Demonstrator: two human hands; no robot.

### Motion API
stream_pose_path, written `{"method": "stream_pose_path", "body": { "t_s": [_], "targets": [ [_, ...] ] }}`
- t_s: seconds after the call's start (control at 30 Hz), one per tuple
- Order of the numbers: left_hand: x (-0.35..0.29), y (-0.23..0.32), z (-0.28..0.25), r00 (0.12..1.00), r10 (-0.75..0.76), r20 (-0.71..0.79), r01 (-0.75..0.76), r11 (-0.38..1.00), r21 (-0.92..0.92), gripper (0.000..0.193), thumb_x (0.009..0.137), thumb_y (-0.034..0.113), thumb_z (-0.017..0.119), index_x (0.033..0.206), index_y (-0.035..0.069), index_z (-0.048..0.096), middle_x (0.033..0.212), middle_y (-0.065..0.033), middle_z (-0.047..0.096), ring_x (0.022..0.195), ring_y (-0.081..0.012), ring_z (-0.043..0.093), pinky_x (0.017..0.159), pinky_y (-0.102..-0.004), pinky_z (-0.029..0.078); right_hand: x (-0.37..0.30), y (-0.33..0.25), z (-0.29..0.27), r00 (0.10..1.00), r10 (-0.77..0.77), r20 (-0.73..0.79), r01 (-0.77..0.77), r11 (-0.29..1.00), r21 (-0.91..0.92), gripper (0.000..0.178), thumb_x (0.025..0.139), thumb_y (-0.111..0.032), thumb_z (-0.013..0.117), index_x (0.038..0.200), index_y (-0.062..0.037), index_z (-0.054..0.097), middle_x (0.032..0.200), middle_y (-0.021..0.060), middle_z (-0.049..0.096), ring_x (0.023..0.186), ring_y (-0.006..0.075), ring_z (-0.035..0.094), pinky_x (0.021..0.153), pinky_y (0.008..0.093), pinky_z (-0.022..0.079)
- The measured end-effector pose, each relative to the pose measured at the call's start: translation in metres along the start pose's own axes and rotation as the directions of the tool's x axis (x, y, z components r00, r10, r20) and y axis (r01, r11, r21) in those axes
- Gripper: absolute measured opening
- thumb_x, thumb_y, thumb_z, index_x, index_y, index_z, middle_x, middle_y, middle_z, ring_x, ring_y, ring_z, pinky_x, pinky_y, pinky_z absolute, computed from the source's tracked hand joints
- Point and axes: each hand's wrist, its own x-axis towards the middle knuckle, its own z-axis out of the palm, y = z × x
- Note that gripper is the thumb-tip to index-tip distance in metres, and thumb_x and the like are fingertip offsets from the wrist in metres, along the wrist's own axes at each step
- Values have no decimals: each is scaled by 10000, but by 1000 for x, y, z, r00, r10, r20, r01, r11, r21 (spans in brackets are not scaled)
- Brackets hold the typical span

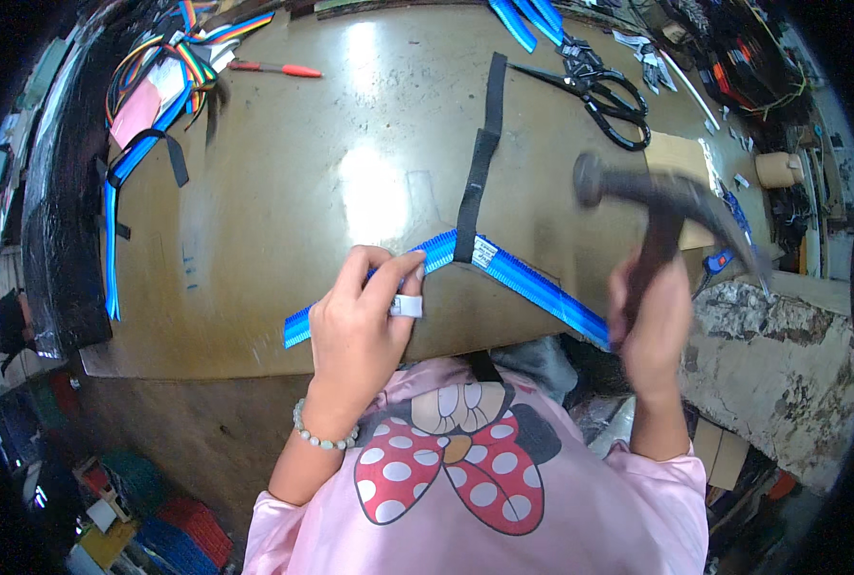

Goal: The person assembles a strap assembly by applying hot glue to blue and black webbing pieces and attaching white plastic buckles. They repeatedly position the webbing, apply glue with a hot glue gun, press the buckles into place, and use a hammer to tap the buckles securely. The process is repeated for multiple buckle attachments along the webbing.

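My left hand [358, 311] is closed over a blue striped strap [542, 290], pinching it against the table near the front edge. A white band wraps one of its fingers. The strap bends at its middle, where a black strap [475, 192] crosses it and runs away toward the far side. Beside that crossing, a small white printed label [483, 251] lies on the blue strap. My right hand [659, 321] grips a hammer [664, 225] by its dark handle, raised and slightly blurred, right of the straps. The strap's right end reaches close to that hand.
Black-handled scissors [611, 107] lie at the far right, near more blue straps [523, 19]. A red pen [278, 69] and a bundle of multicoloured straps [163, 81] lie at the far left. Cardboard [676, 158] sits behind the hammer; a rough stone-like block [772, 355] stands at right.
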Motion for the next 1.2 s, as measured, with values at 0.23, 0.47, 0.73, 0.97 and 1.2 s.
{"method": "stream_pose_path", "body": {
  "t_s": [0.23,0.47,0.73,0.97,1.2],
  "targets": [
    [-1,-21,-12,999,-3,53,1,999,49,95,826,168,723,896,108,704,841,-37,595,640,-240,621,565,-368,485,-1,-3,33,954,-210,215,265,926,-270,265,923,-178,634,1083,24,572,812,267,636,756,448,648,649,423,526],
    [4,-21,-15,995,-1,100,1,1000,3,98,818,169,721,894,109,709,848,-36,593,648,-252,619,565,-370,483,4,-9,37,895,-247,372,396,823,-408,295,915,-259,649,934,-11,490,823,259,645,681,448,641,559,476,527],
    [4,-18,-16,994,-27,105,25,1000,19,95,816,166,719,896,115,710,843,-35,588,642,-250,607,574,-367,482,13,4,32,909,-255,330,375,844,-382,285,929,-265,633,902,-13,501,802,254,647,645,443,632,540,465,506],
    [4,-16,-17,991,-43,125,36,998,55,112,810,133,713,919,109,707,851,-43,596,658,-249,611,589,-368,486,6,3,29,841,-219,494,436,815,-381,338,929,-320,632,856,-13,509,774,241,643,722,468,639,576,524,491],
    [6,3,-6,983,-25,182,22,1000,20,226,820,135,697,1035,76,664,877,-111,589,708,-305,627,610,-390,506,25,37,5,929,-337,-153,243,867,-434,326,926,-327,645,1006,-13,612,864,227,655,775,399,654,629,447,498]
  ]
}}
